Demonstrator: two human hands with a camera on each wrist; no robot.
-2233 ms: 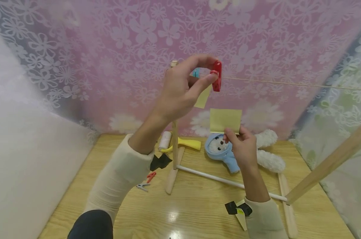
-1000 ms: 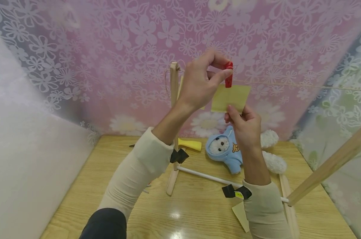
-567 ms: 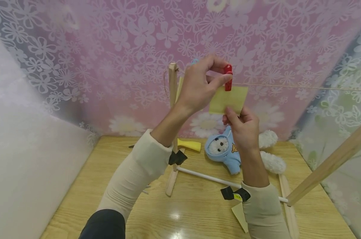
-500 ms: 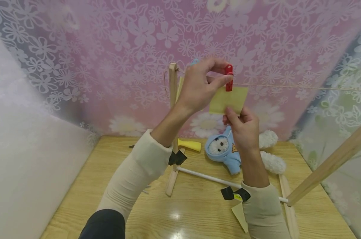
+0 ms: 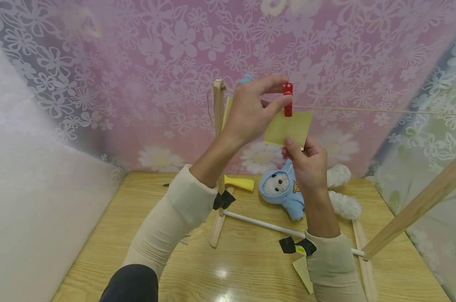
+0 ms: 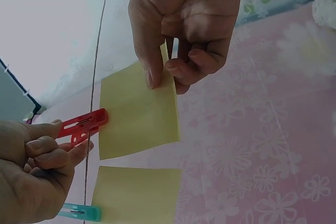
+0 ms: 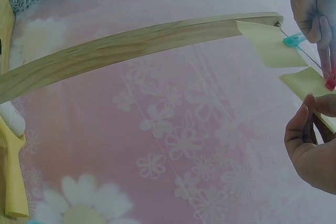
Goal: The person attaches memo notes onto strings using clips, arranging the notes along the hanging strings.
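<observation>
In the head view my left hand (image 5: 246, 111) holds a red clothespin (image 5: 288, 107) between thumb and forefinger at the line (image 5: 363, 109). The clothespin's lower end bites the top edge of a yellow sticky note (image 5: 284, 128). My right hand (image 5: 311, 163) pinches that note at its lower edge from below. The left wrist view shows the red clothespin (image 6: 86, 123) across the string, with thumb and finger at its handles. Beside it a turquoise clothespin (image 6: 81, 212) carries a second yellow note (image 6: 136, 192) on the same string.
A wooden post (image 5: 218, 109) bears the line's left end; a slanted post (image 5: 416, 205) stands at right. A white rod (image 5: 261, 222) joins their feet. A plush toy in blue (image 5: 280, 191), a yellow object (image 5: 241, 183) and a loose yellow note (image 5: 303, 272) lie on the table (image 5: 250, 272).
My left hand has moved right with the red clothespin. My right hand has raised the note to the line, where the clothespin now grips its top edge. Lately the left fingers have spread slightly.
</observation>
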